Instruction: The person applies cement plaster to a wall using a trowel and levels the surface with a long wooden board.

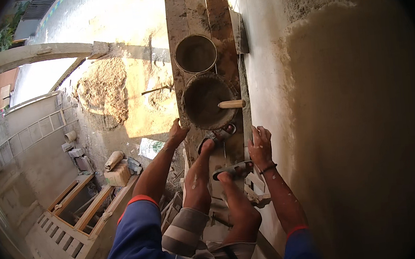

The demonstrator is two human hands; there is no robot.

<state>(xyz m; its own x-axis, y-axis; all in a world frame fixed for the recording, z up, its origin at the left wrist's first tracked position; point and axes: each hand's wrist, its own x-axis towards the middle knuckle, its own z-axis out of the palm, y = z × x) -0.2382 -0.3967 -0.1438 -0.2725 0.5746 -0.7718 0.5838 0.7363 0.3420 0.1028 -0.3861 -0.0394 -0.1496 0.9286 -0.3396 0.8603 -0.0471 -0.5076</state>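
Note:
My left hand (178,132) is at the left edge of the wooden plank (176,12), fingers apart, with nothing visible in it. On the other side, my right hand (260,147) is held between the plank's right edge and the wall, fingers stretched out and nothing in them. Just ahead of my feet stands a dark, mortar-crusted bucket (202,124). A tool's pale wooden handle (231,104) sticks out over its right rim; the tool's other end cannot be made out. Touching its far side is a second bucket (195,54), with grey stuff inside.
My sandalled feet (222,134) stand on the raised plank. Along the right runs a wall (346,116) with a large dark plaster patch. Below left are a sand heap (104,92), a white sack (150,148), a ladder (30,134) and wooden frames (93,209). A beam (42,51) crosses farther off.

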